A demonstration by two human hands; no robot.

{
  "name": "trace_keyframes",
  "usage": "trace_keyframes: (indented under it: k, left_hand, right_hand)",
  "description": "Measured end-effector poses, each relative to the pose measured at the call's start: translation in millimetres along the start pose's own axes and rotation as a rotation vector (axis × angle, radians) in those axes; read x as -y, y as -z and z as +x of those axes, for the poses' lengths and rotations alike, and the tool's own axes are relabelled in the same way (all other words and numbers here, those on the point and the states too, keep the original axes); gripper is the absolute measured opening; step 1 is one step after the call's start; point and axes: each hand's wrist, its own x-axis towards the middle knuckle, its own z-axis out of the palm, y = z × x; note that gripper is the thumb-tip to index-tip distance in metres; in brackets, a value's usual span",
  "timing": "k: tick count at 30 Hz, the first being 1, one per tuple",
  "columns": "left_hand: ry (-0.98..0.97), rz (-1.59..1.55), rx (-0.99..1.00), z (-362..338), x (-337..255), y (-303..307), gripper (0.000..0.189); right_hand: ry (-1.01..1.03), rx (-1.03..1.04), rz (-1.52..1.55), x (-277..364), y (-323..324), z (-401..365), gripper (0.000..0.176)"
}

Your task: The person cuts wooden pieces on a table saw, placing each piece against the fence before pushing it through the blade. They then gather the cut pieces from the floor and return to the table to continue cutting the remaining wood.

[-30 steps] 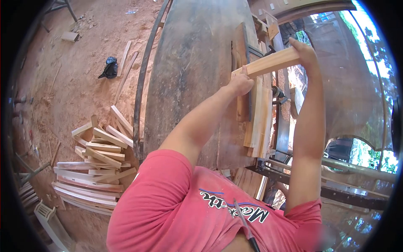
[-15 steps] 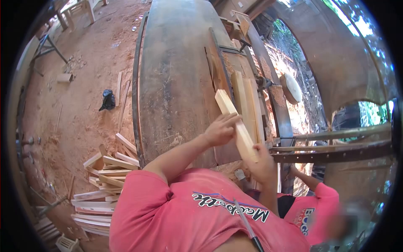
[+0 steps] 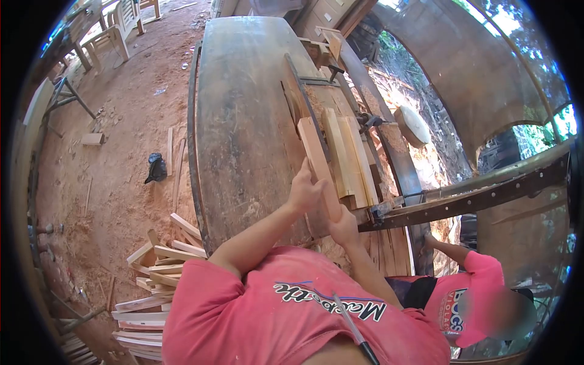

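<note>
A pale squared length of wood point(image 3: 316, 149) is held over the near right part of a broad, worn worktable point(image 3: 243, 121), its far end pointing away from me. My left hand point(image 3: 306, 190) is closed on the left side of the wood, partway along it. Around its near end, my right hand point(image 3: 344, 229) is wrapped. Just right of the held piece, a thicker pale timber point(image 3: 337, 161) lies lengthwise beside a dark metal strip point(image 3: 307, 106) on the table. Whether the underside of the held wood touches the table cannot be seen.
Several cut wood strips point(image 3: 149, 304) are heaped on the ground at left, near a black plastic bag point(image 3: 156, 167). A long metal beam point(image 3: 474, 194) crosses at right. Another person in a pink shirt point(image 3: 480, 298) is close by at lower right. A white chair point(image 3: 112, 36) stands far left.
The wood has swung to a steeper line and shifted left with both hands. My left hand has gone from lying across its top to gripping its left side. The view has shifted slightly.
</note>
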Motion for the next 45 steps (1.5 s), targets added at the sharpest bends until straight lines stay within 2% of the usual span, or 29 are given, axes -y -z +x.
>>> trace_keyframes:
  k: [2,3,4,5,7,8,10,11,13,20,28,38,40,45]
  left_hand:
    - [-0.088,0.498,0.022,8.9,-9.1,5.7,0.047]
    - [-0.088,0.490,0.022,15.7,-2.7,7.6,0.047]
    - [-0.010,0.530,0.152,23.9,9.1,10.2,0.044]
    - [0.066,0.570,0.281,29.7,20.4,12.6,0.044]
    - [0.019,0.615,0.315,27.8,30.7,15.9,0.044]
    - [-0.026,0.663,0.350,28.0,34.9,16.6,0.045]
    - [-0.036,0.651,0.372,33.5,38.2,17.7,0.044]
    - [-0.045,0.641,0.399,31.4,42.0,17.3,0.045]
    - [-0.029,0.586,0.384,32.2,48.0,15.5,0.045]
    - [0.011,0.576,0.403,46.5,42.2,19.3,0.043]
    - [0.055,0.629,0.430,69.2,43.2,23.9,0.045]
    - [0.053,0.627,0.415,80.2,42.2,25.8,0.047]
    - [0.056,0.635,0.410,81.0,40.9,25.8,0.046]
    - [0.066,0.646,0.424,84.1,40.4,27.5,0.045]
  right_hand:
    - [-0.013,0.003,-0.048,-0.4,-3.3,9.6,0.041]
    - [0.067,-0.056,-0.188,-0.3,-4.2,13.4,0.046]
    - [0.150,-0.114,-0.328,0.5,-3.4,15.5,0.051]
    - [0.152,-0.113,-0.334,0.9,-1.2,12.2,0.051]
    - [0.120,-0.045,-0.422,3.4,3.7,-3.5,0.062]
    - [0.121,-0.042,-0.427,2.1,5.2,-9.0,0.062]
    - [0.068,0.192,-0.506,-2.7,7.0,-18.8,0.069]
    - [0.059,0.212,-0.512,-6.6,6.6,-20.1,0.069]
    - [0.199,0.140,-0.464,-11.1,4.1,-15.2,0.069]
    - [0.226,0.164,-0.502,-3.5,4.2,0.1,0.070]
    - [0.142,0.203,-0.534,11.8,1.2,22.9,0.068]
    - [0.155,0.213,-0.509,20.7,2.1,33.7,0.070]
    - [0.047,0.256,-0.514,29.1,3.8,35.2,0.070]
    - [0.051,0.248,-0.492,25.1,1.8,39.3,0.070]
